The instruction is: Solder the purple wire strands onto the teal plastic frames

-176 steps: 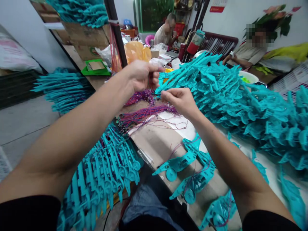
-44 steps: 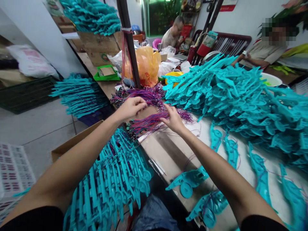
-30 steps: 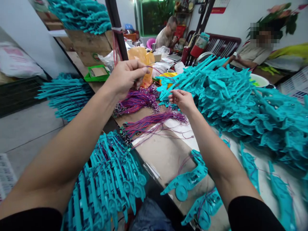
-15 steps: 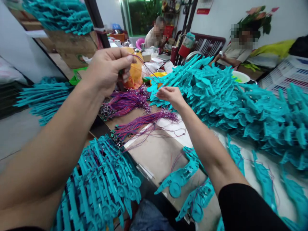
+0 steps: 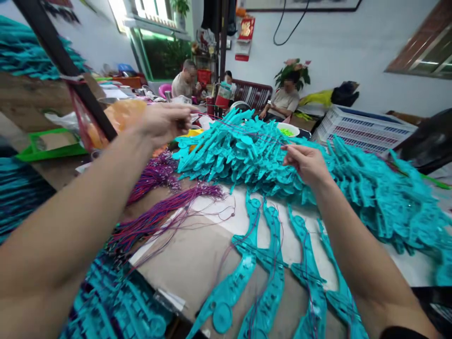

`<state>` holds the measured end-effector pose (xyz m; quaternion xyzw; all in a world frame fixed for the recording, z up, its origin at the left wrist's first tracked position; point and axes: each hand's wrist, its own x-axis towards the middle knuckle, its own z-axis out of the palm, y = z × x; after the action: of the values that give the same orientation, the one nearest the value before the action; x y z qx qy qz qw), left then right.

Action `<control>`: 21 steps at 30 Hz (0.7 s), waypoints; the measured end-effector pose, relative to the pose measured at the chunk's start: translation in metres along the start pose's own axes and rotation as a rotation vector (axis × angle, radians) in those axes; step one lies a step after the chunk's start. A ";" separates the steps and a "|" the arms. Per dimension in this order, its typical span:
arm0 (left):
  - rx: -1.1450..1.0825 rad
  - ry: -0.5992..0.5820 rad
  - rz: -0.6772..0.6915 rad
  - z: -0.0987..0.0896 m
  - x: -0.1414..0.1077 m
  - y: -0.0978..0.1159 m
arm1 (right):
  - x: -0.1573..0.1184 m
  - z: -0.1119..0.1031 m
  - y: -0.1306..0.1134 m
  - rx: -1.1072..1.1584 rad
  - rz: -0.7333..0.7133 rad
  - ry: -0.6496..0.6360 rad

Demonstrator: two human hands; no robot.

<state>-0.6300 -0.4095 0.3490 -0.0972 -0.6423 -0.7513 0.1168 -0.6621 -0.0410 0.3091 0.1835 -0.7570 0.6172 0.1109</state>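
1. We have the thin wires (image 5: pixel 240 128) stretched through the air between our two hands; half a second ago they bridged a much shorter gap, and now the hands stand well apart.
2. The wires leave the fingertips of the left grip (image 5: pixel 160 125) and slope down to the fingertips of the right grip (image 5: pixel 306 162), passing in front of the teal heap (image 5: pixel 243 157).
3. Our left grip is blurred, with thumb and forefinger pinched on one end of the wires; our right grip, set lower, has its fingertips pressed together where the other end arrives.
4. Below the left forearm we see a purple-and-red wire bundle (image 5: pixel 165 207) lying on the desk (image 5: pixel 190 259), a few loose strands trailing from it, and a farther bundle (image 5: pixel 158 174) behind it.
5. Between our forearms, a row of teal pieces (image 5: pixel 273 282) lies on the desk, with wires running along them.
6. Our view has swung to the right since the last picture: the white crate (image 5: pixel 360 129) now shows nearly whole, and a window (image 5: pixel 423 52) has come in at the upper right.
7. Farther back we see people seated, one person (image 5: pixel 184 84) at left and another person (image 5: pixel 282 101) nearer the crate.
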 end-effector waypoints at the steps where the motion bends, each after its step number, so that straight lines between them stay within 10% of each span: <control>1: 0.004 0.040 -0.003 0.014 0.019 -0.013 | 0.008 -0.011 0.010 -0.046 -0.006 0.080; 9: 0.337 0.331 0.138 0.072 0.152 -0.086 | 0.068 -0.014 0.068 -0.816 -0.020 0.366; 16: 0.564 0.357 0.247 0.077 0.199 -0.113 | 0.082 -0.012 0.079 -1.016 0.037 0.432; 21: 1.065 0.172 0.139 0.084 0.213 -0.116 | 0.099 -0.014 0.078 -1.186 0.174 0.418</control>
<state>-0.8682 -0.3201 0.3163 -0.0051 -0.9142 -0.3179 0.2513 -0.7853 -0.0276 0.2815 -0.0955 -0.9448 0.1222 0.2885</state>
